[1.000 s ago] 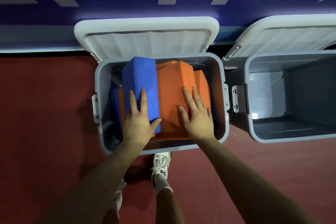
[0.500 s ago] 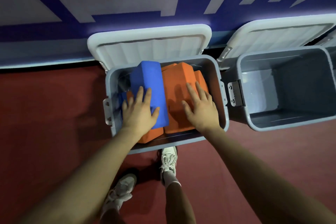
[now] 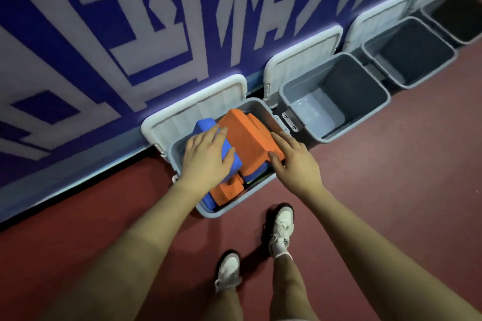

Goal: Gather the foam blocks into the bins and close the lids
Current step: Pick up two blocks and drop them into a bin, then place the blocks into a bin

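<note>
A grey bin (image 3: 229,210) stands against the wall with its white lid (image 3: 198,109) leaning open behind it. Foam blocks fill it above the rim. My left hand (image 3: 206,156) lies flat with straight fingers on a blue block (image 3: 208,124). My right hand (image 3: 294,161) rests with spread fingers on the near corner of a large orange block (image 3: 247,135). A smaller orange block (image 3: 227,190) and more blue foam (image 3: 207,199) sit lower at the bin's near end.
Three more grey bins stand along the wall to the right, each with its lid up: the nearest (image 3: 336,101), another (image 3: 409,52), and the farthest (image 3: 453,15). No blocks show in them. My two white shoes (image 3: 281,227) stand on the red floor (image 3: 391,164) just below the filled bin.
The view has swung left and pulled back, so more bins show at right. Both hands stay on the blocks; the right has slid to the orange block's near corner.
</note>
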Demonstrator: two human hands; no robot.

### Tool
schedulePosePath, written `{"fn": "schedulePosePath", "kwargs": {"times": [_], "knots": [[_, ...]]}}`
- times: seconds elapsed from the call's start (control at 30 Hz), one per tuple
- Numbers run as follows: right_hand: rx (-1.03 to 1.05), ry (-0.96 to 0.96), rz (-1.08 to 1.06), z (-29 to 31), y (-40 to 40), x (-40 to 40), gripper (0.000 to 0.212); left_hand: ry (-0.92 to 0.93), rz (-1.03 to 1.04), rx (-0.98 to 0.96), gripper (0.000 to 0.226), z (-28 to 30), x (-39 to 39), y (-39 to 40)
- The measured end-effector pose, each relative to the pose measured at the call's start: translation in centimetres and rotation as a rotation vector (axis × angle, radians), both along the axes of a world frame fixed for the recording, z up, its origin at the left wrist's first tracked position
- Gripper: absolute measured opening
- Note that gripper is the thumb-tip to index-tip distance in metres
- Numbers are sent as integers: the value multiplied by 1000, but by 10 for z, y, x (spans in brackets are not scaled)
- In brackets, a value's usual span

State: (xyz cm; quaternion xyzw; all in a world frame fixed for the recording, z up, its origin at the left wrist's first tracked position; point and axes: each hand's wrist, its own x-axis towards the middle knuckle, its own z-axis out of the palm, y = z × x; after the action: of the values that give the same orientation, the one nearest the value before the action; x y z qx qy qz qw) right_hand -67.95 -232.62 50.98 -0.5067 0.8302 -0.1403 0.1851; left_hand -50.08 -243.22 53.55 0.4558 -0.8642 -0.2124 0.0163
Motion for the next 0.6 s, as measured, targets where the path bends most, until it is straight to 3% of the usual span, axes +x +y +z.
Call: {"fn": "schedulePosePath", "kwargs": {"times": [0.13,0.3,0.43,0.6], "knots": [[-52,25,-171,50,81,4,48,36,-211,-15,74,51,-27,43],[4,85,-428,84,201,-5,48,19,-530,-25,66,91,-87,128],[7,103,-667,102,314,-5,48,14,-792,-4,67,107,-133,227],[21,135,-976,117,476,17,49,13,-1143,-24,51,118,-175,390]]}}
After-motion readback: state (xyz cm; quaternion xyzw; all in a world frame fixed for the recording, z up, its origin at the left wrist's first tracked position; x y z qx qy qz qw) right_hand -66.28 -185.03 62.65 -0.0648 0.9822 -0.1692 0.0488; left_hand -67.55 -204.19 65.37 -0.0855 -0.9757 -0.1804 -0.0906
